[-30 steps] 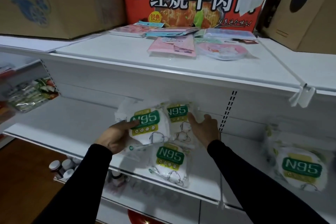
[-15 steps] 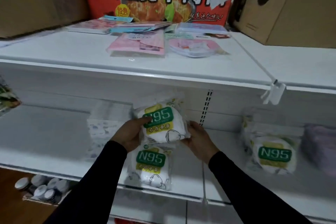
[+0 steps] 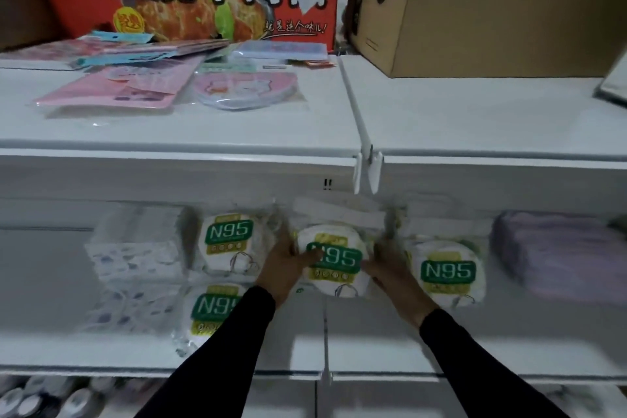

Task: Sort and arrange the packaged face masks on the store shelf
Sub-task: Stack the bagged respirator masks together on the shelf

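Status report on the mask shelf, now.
Left hand and right hand grip one N95 pack between them. Packs close on both sides. Nothing blocking.

1. Both arms wear long black sleeves, plain, with no marks or logos showing.
2. The left sleeve (image 3: 234, 343) ends at the wrist with a snug cuff.
3. The right sleeve (image 3: 475, 360) ends the same way.
4. The left hand (image 3: 281, 265) and right hand (image 3: 390, 268) are bare, ungloved.

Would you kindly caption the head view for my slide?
Both hands, left hand and right hand, hold an N95 mask pack on the middle shelf.
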The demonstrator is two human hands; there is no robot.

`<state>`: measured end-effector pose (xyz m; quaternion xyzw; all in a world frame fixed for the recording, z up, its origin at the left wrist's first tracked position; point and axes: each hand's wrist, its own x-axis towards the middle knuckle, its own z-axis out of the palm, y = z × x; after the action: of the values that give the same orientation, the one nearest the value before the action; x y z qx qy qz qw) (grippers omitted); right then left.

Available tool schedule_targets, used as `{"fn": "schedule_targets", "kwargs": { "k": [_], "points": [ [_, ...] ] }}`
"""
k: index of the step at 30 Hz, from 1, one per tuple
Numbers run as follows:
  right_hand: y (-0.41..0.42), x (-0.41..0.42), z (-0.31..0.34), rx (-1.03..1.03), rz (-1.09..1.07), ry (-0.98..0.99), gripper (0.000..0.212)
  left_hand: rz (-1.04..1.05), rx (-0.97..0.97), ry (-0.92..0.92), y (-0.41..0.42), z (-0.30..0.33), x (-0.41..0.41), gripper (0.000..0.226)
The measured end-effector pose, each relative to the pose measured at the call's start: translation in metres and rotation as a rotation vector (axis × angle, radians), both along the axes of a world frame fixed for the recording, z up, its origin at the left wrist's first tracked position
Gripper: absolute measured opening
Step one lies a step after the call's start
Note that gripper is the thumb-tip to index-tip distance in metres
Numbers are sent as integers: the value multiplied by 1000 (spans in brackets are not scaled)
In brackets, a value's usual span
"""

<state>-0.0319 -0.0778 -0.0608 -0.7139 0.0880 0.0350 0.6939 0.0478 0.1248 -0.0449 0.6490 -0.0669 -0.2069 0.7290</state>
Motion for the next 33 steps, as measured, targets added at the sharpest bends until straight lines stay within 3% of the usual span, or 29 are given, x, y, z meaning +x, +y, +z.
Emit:
{"fn": "schedule_targets", "kwargs": {
  "k": [4, 8, 11, 16, 19, 25, 33],
  "points": [
    [5, 7, -17, -184, -157, 17, 56, 8, 69, 17, -13, -22, -3, 39],
    [7, 22, -28, -395, -336, -75, 41, -33, 132, -7, -24, -34, 11, 50],
    [8, 33, -32, -430, -385, -51, 65, -55, 141, -30, -36, -31, 26, 52],
    [-7, 56, -53, -496, -460, -101, 82, -94, 167, -92, -54, -34, 47, 68],
    [-7, 59, -52, -490, -492, -95, 80, -106, 175, -132, -62, -59, 61, 76],
    [5, 46, -36, -586, -523, -115, 74, -53, 262, -200, -61, -52, 46, 100],
    [37, 15, -14, -846, -603, -128, 75, 8, 592, -242, -59, -39, 23, 113]
  ]
}}
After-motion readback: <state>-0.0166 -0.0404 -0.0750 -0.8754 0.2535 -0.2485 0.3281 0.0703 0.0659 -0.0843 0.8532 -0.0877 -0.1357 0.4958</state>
